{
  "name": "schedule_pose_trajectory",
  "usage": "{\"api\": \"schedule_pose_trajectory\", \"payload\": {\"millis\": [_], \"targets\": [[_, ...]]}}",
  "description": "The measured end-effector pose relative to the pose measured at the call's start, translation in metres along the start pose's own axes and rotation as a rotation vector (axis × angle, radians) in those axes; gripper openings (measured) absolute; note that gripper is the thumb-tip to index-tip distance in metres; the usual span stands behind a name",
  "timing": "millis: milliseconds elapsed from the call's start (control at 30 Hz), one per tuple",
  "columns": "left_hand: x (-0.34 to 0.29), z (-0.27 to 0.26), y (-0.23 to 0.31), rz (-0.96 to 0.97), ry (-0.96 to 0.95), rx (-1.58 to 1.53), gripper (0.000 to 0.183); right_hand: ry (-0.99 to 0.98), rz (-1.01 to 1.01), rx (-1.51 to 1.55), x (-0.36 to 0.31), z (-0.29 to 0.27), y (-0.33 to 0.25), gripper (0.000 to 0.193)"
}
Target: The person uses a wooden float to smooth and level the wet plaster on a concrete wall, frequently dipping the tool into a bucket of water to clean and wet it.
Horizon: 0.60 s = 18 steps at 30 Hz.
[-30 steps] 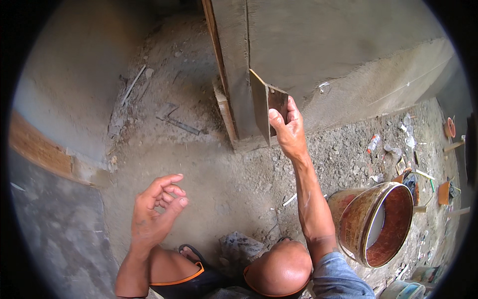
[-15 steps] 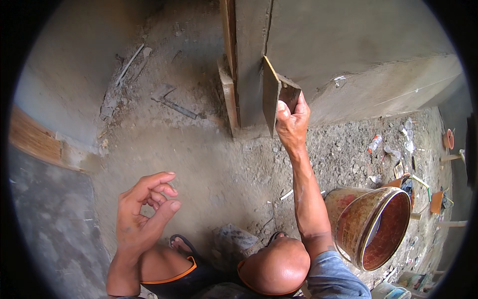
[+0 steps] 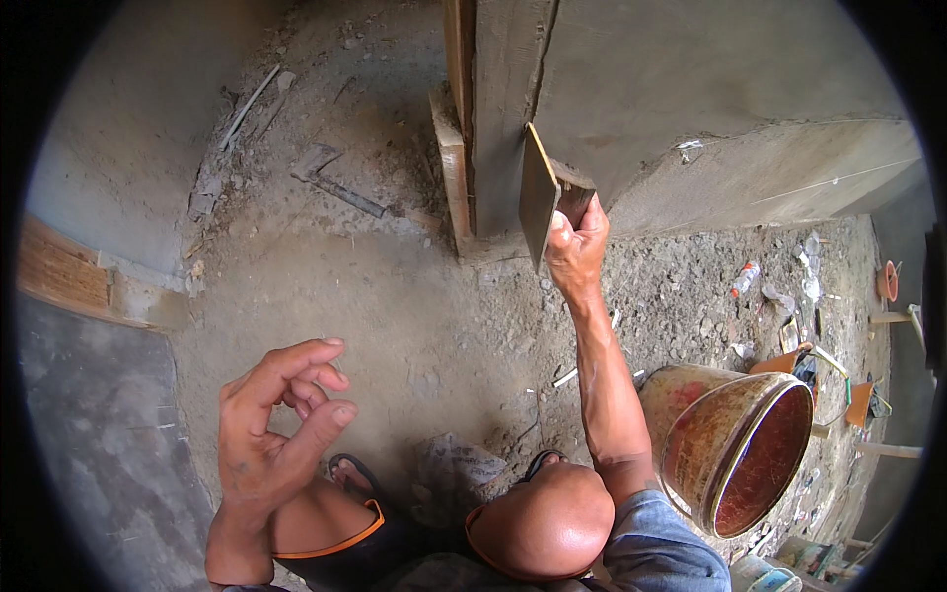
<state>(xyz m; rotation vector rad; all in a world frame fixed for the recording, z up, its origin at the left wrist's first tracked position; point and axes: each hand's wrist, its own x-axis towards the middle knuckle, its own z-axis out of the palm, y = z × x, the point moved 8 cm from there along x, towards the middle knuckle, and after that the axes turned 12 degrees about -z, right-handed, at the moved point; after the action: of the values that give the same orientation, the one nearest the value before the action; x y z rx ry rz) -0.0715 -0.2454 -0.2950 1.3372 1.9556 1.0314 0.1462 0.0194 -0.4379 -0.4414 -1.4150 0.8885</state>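
Observation:
My right hand (image 3: 578,249) is wrapped round the handle of a plastering float (image 3: 540,202), a thin flat board with a yellowish edge. The board stands on edge, its face turned to the narrow end of the grey plastered wall (image 3: 681,69), near the corner. Whether its whole face touches the plaster cannot be seen. Above my left knee, my left hand (image 3: 281,419) hangs in the air with loosely curled fingers apart and nothing in them.
A rusty, stained drum (image 3: 730,444) stands right of my right forearm. Wooden boards (image 3: 452,178) line the wall's left edge. A hammer-like tool (image 3: 335,187) lies on the dirt floor. Rubble, a plastic bottle (image 3: 746,278) and orange buckets (image 3: 861,405) are scattered at right.
The view has shifted slightly. My right hand and the float remain at the wall's corner, with the board a little lower. My left hand keeps the same loose curl.

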Motion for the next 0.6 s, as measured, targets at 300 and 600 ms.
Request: {"api": "schedule_pose_trajectory", "payload": {"millis": [300,600], "targets": [[0.004,0.002,-0.001,0.007,-0.004,0.027,0.042,0.002,0.004,0.042,-0.013,-0.001,0.017,0.066],[0.007,0.004,-0.002,-0.014,-0.012,0.027,0.042,-0.005,0.018,-0.005,-0.021,-0.005,0.030,0.067]]}}
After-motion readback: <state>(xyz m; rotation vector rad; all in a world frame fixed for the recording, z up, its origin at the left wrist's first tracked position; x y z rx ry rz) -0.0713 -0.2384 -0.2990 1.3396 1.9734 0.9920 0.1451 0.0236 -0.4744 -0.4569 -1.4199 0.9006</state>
